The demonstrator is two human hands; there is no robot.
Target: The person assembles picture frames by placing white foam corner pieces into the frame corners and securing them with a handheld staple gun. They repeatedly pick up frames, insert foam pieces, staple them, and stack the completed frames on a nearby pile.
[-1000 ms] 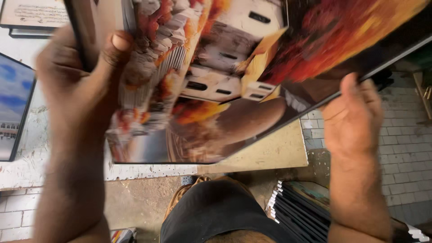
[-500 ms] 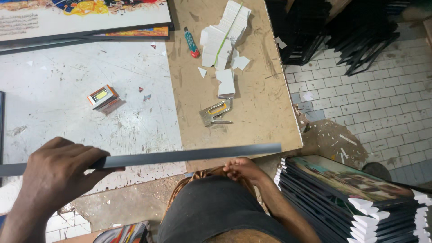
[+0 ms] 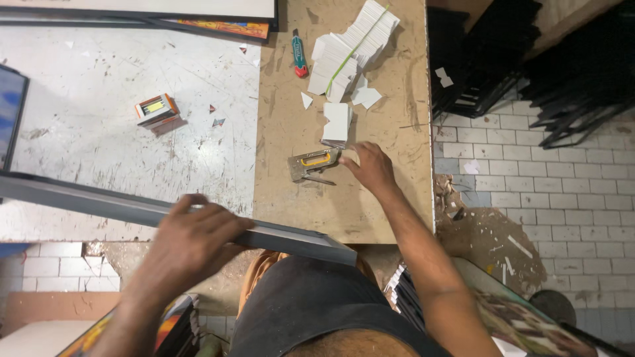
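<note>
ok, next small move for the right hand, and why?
Probably close the right hand around the grey metal staple gun with the yellow handle: its fingers are at the gun's end, not gripping, while the left hand steadies the dark picture frame seen edge-on.

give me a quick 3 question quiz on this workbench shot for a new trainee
1. True or false: the right hand is at the staple gun on the brown board.
2. What does the left hand grip?
A. the green and red cutter
B. the dark picture frame
C. the small staple box
3. Fill in: the stack of white cards lies next to the ____.

Key:
1. true
2. B, the dark picture frame, held edge-on across the bench front
3. cutter, green with a red tip; the small staple box sits apart on the white tabletop
</note>
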